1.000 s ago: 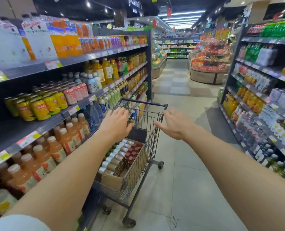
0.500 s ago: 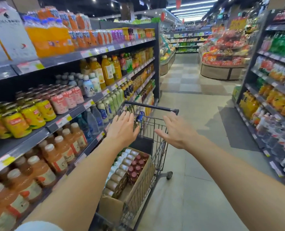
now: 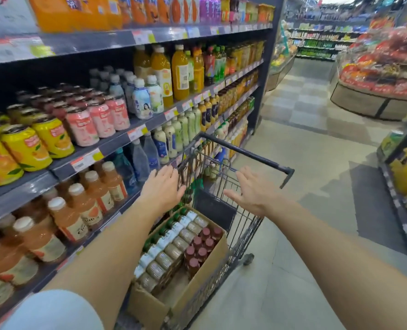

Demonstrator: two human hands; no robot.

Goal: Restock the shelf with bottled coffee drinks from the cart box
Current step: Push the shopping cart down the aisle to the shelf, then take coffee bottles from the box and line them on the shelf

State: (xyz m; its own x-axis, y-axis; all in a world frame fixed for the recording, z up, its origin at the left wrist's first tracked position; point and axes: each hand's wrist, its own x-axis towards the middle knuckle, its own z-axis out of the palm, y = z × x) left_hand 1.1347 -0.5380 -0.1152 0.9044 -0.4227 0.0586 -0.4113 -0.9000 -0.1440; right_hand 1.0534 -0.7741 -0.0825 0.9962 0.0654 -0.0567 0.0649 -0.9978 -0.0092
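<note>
1. Two bare hands reach forward over a wire shopping cart [image 3: 235, 225] standing in a supermarket aisle; the left hand [image 3: 163, 186] has its fingers straight and spread, grasping nothing; the right hand [image 3: 251, 189] is likewise released, thumb held out to the side, gripping nothing.
2. Both hands hover short of the cart's black handle bar [image 3: 247, 152], which runs across the cart's far end; neither hand touches it.
3. An open brown cardboard box [image 3: 197, 284] sits inside the cart's basket, against the basket's shelf-side edge and filling most of it.
4. The bottled coffee drinks [image 3: 171, 252] stand upright in rows in the box; white-capped and beige-capped rows run along its shelf side; a cluster of dark-red-capped bottles [image 3: 203, 246] fills the aisle-side part towards the far end; the near aisle-side corner of the box shows bare cardboard floor.
5. The dark metal drinks shelf [image 3: 116, 141] runs along the cart's left side, just beside it; yellow cans [image 3: 28, 146] and pink cans [image 3: 97, 120] line one tier; tall orange juice bottles [image 3: 179, 72] stand further along that tier; peach-coloured bottles with white caps [image 3: 83, 206] fill the tier below.
6. A round display stand of red packaged goods [image 3: 385, 75] stands well apart at the aisle's far right.
</note>
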